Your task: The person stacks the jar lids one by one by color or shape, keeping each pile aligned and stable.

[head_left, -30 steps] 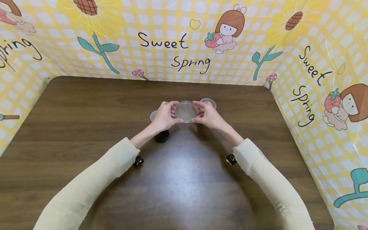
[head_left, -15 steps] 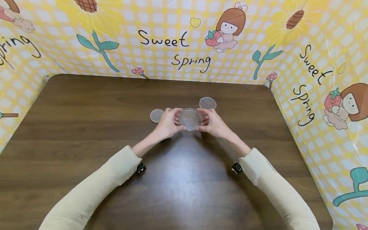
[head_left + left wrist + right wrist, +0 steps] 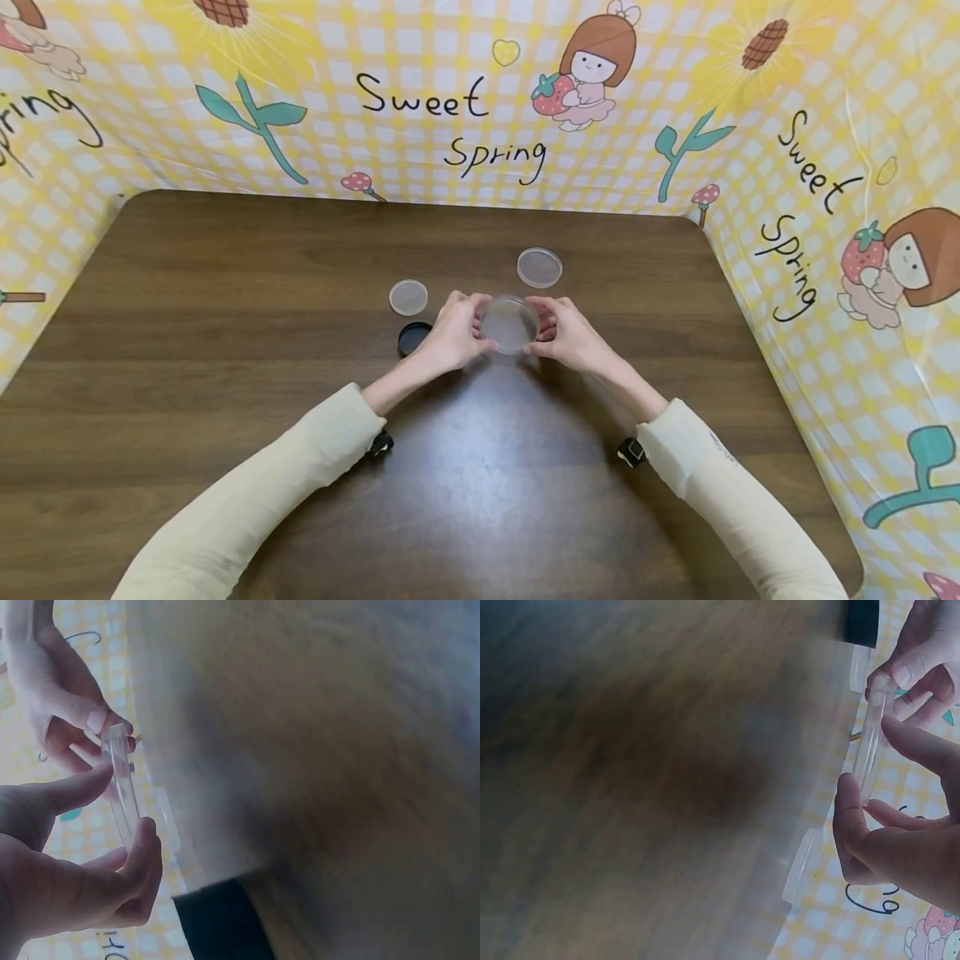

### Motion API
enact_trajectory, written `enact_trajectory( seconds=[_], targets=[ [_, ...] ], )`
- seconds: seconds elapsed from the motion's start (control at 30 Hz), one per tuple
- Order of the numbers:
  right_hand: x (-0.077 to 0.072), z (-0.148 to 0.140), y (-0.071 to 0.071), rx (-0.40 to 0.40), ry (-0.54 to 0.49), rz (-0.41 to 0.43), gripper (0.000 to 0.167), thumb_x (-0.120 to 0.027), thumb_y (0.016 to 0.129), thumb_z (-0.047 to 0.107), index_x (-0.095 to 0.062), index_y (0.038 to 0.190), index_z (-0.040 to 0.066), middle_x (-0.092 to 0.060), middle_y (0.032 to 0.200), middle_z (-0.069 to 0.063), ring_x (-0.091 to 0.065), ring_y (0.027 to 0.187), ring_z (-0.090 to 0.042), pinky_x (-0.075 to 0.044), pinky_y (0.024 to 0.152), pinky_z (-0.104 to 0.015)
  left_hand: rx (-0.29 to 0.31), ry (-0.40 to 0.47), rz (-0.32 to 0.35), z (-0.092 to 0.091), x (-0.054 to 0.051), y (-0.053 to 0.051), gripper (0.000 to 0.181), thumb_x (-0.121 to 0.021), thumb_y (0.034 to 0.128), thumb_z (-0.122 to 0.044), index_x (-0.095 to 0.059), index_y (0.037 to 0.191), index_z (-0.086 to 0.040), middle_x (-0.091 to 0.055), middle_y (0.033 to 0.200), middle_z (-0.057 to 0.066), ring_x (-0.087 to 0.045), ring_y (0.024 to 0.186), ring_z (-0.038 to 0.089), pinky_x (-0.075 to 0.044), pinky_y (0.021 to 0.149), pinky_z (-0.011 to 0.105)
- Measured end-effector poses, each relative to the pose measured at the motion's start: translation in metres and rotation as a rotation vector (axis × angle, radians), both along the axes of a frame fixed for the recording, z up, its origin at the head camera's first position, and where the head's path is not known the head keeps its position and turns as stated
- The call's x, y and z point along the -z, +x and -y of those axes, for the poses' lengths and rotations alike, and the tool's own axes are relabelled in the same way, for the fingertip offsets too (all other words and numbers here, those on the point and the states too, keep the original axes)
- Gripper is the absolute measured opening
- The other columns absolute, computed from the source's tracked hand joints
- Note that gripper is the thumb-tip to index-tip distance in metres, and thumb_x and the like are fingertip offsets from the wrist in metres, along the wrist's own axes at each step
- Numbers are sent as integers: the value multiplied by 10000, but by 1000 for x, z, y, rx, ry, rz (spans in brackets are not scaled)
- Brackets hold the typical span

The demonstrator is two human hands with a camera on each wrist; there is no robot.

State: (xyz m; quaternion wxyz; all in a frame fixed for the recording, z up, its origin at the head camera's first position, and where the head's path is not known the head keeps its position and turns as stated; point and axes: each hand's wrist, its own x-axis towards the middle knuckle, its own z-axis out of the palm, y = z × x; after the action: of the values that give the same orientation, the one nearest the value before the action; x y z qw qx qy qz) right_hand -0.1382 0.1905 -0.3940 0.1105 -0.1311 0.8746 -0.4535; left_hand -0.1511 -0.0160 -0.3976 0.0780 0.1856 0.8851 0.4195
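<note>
Both hands hold a clear round dish [image 3: 509, 325] above the brown table, one at each side. The left hand [image 3: 452, 333] pinches its left edge between thumb and fingers; the right hand [image 3: 572, 335] pinches its right edge. In the left wrist view the dish [image 3: 124, 787] appears edge-on between the left hand [image 3: 90, 870] and the other hand. The right wrist view also shows the dish [image 3: 871, 742] edge-on, gripped by the right hand [image 3: 900, 832]. Just left of the left hand lies a black round object [image 3: 412, 339], partly covered by that hand.
A small clear disc [image 3: 408, 297] lies behind and left of the left hand. Another clear round dish [image 3: 540, 267] lies farther back, behind the held one. The wooden table [image 3: 225, 333] ends at a yellow checked cloth [image 3: 315, 150] at the back and sides.
Both hands have carried the clear dish toward the near side and slightly right. The black object and the small disc show more from behind the left hand than one second ago.
</note>
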Motion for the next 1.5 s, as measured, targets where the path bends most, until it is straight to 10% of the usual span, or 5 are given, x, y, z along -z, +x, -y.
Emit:
enact_trajectory(
  seconds=[0.63,1.5],
  targets=[
    [15,-8,5,-21,30,22,708,-766,724,-99,-419,1339,-147,-373,1216,-317,-617,948,-378,-544,752,-260,-1,-182,61,-18,7,5,644,-830,729,-62,-547,1298,35,-514,1139,210,-504,1049,324,-431,918,425],
    [19,-6,8,-8,75,-33,733,-778,722,-85,-415,1358,-125,-402,1171,-299,-615,971,-369,-549,772,-292,1,-189,74,-16,9,5,700,-814,745,-71,-484,1351,46,-482,1215,250,-497,1115,360,-433,953,440]
  ],
)
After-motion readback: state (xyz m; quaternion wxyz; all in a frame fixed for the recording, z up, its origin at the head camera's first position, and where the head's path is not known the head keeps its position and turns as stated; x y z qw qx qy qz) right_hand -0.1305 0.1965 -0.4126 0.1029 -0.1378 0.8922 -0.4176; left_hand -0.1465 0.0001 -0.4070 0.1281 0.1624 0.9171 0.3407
